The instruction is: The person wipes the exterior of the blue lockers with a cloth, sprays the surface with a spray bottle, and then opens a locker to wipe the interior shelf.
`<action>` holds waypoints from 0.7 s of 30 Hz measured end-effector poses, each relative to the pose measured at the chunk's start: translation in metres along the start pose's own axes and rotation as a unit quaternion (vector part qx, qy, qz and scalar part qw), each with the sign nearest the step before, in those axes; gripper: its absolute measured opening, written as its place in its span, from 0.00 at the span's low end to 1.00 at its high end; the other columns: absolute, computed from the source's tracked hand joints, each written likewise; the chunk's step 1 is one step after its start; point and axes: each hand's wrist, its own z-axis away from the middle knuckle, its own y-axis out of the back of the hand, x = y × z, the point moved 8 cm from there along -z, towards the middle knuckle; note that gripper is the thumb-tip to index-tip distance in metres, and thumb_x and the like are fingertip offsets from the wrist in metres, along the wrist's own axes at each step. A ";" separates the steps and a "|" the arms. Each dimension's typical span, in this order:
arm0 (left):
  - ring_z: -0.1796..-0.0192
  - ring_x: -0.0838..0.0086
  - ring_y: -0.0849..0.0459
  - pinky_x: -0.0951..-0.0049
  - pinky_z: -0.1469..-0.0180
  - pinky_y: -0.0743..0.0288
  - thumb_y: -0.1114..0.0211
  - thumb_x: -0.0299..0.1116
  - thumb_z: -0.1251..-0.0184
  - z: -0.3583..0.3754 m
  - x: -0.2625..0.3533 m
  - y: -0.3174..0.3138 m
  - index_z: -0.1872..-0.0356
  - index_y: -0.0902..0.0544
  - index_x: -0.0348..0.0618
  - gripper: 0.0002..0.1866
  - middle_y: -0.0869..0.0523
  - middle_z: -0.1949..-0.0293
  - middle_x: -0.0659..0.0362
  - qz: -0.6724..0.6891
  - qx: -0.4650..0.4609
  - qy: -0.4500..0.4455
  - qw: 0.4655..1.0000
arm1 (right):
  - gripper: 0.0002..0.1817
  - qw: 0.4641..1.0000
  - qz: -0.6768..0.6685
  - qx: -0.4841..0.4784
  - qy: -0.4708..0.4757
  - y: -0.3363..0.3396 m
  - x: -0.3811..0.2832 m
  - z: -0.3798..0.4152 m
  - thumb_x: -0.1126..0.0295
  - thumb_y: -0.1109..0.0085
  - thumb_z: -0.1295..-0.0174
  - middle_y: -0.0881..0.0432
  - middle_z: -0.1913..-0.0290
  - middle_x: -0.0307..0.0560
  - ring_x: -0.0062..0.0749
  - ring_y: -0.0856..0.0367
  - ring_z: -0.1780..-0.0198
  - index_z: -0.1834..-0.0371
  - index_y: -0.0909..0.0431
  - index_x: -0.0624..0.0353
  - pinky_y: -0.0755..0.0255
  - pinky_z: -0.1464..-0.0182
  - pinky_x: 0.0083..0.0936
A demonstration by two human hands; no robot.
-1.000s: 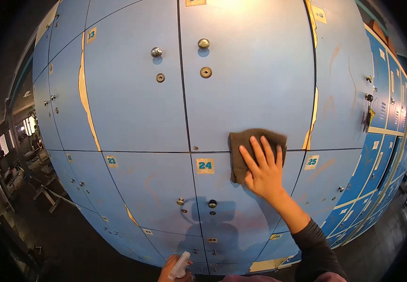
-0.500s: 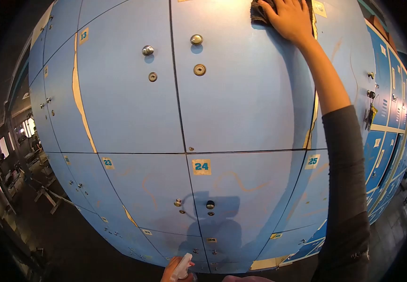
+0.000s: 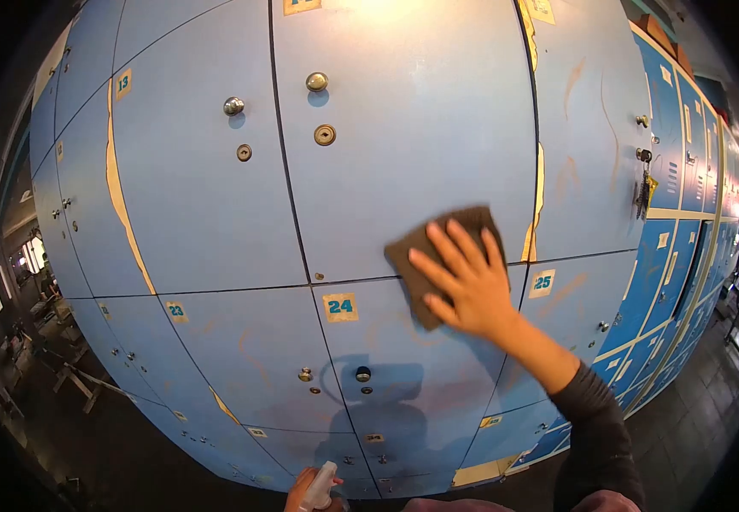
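Observation:
My right hand (image 3: 470, 288) lies with fingers spread over a dark grey-brown cloth (image 3: 420, 264), pressing it to the blue locker doors. The cloth straddles the seam between the large upper door (image 3: 412, 154) and door 24 (image 3: 420, 350), left of the number 25 label (image 3: 542, 283). At the bottom edge, my left hand (image 3: 303, 488) is closed round a spray bottle (image 3: 321, 485) with a white trigger head. Most of the bottle and the lower part of that hand are cut off by the frame.
Round metal knobs (image 3: 317, 82) and keyholes (image 3: 325, 135) stick out from the doors. Keys (image 3: 644, 192) hang from a lock at the right. Darker blue lockers (image 3: 672, 136) continue along the right. Torn tan edging (image 3: 122, 188) runs beside door 13. Dark floor (image 3: 694, 401) shows below.
My right hand has come down with the cloth, from the top of the upper door to its bottom seam. The view has shifted slightly. My left hand still holds the spray bottle low down.

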 end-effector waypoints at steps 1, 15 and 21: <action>0.66 0.70 0.19 0.69 0.65 0.26 0.36 0.40 0.33 0.000 0.002 0.002 0.55 0.18 0.42 0.14 0.18 0.69 0.58 -0.039 0.005 -0.048 0.998 | 0.37 1.000 0.009 0.019 -0.010 0.010 0.014 -0.023 0.50 0.40 0.43 0.42 0.20 0.44 0.43 0.46 0.20 0.26 0.32 0.35 0.55 0.25 0.56; 0.70 0.74 0.21 0.75 0.68 0.30 0.31 0.51 0.34 -0.003 -0.006 0.014 0.59 0.17 0.42 0.20 0.19 0.73 0.61 0.088 0.075 0.173 0.978 | 0.30 0.981 0.093 0.141 0.096 0.070 0.072 -0.310 0.57 0.56 0.33 0.41 0.21 0.49 0.43 0.50 0.19 0.26 0.32 0.46 0.61 0.22 0.53; 0.66 0.76 0.21 0.75 0.65 0.27 0.31 0.29 0.37 0.027 0.027 0.032 0.46 0.23 0.40 0.19 0.20 0.64 0.59 0.166 -0.060 -0.084 0.981 | 0.27 0.962 0.114 0.226 0.097 0.063 0.042 -0.250 0.62 0.51 0.35 0.31 0.27 0.48 0.40 0.37 0.25 0.30 0.28 0.47 0.49 0.25 0.50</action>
